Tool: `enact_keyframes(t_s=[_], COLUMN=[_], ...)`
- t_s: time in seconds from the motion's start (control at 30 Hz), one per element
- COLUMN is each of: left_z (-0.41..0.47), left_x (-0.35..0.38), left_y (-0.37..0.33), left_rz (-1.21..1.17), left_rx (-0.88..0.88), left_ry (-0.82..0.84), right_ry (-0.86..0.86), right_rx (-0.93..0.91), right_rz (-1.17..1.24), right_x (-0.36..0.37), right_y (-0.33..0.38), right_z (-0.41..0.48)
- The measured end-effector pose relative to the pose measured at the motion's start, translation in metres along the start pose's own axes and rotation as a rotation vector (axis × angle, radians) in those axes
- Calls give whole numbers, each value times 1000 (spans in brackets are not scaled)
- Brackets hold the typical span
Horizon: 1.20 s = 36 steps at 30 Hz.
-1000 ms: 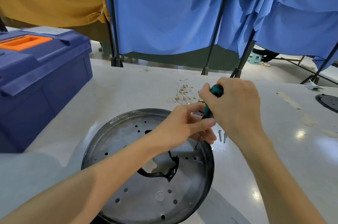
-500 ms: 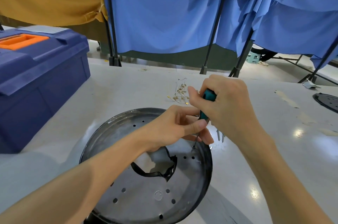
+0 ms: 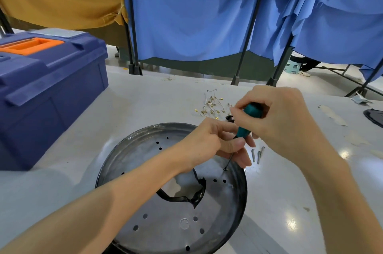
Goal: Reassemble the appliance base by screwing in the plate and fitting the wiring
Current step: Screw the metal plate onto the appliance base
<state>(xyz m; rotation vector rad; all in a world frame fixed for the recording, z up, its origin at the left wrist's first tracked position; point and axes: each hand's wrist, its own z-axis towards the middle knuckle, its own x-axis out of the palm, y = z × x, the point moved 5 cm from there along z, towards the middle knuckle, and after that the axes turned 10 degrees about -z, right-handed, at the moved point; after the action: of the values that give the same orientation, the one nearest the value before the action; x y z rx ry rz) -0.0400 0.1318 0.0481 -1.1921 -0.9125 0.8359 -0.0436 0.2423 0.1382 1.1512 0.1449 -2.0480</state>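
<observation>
Screwdriver (image 3: pixel 248 121), in the head view, stands tilted: the right hand (image 3: pixel 277 117) clenches its teal handle in curled fingers, and the left hand (image 3: pixel 209 143) pinches the thin shaft lower down between thumb and fingers. Below those fingertips the tip sits in a screw (image 3: pixel 225 168) near the rim of the plate (image 3: pixel 165 222), which lies flat on the table (image 3: pixel 145 104) under the left wrist. Loose screws (image 3: pixel 257 154) lie just right of the left fingertips, wiring (image 3: pixel 211 106) beyond both hands, and a toolbox (image 3: pixel 51 88) far left.
</observation>
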Motion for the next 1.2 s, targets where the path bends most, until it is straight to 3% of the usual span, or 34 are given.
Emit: enact_keyframes(t_s=[0.13, 0.23, 0.33, 0.4, 0.53, 0.63, 0.83, 0.93, 1.07, 1.2], left_z=[0, 2, 5, 6, 2, 2, 3, 2, 2, 4], left_x=[-1, -1, -2, -6, -13, -12, -18, -19, -23, -24], left_y=[1, 2, 2, 3, 4, 5, 8, 8, 16, 24], left_rz=[-43, -61, -67, -69, -135, -125, -122, 86, 562, 700], left_rx=[8, 64, 75, 50, 8, 0, 14, 8, -102, -132], left_ry=[-24, -99, -126, -121, -91, -43, -123, -182, -220, -203], right_ry=[-143, -168, -156, -76, 137, 74, -207, -286, -300, -417], right_rx=[30, 207, 273, 222, 32, 48, 326, 448, 435, 446], right_rz=[-100, -305, -493, -421, -37, 17, -146, -218, -180, -43], right_x=[10, 18, 23, 24, 16, 16, 41, 42, 31, 4], right_y=[1, -2, 2, 1, -1, -6, -13, -17, -25, -36], right_z=[2, 0, 3, 11, 16, 13, 3, -5, -11, -8])
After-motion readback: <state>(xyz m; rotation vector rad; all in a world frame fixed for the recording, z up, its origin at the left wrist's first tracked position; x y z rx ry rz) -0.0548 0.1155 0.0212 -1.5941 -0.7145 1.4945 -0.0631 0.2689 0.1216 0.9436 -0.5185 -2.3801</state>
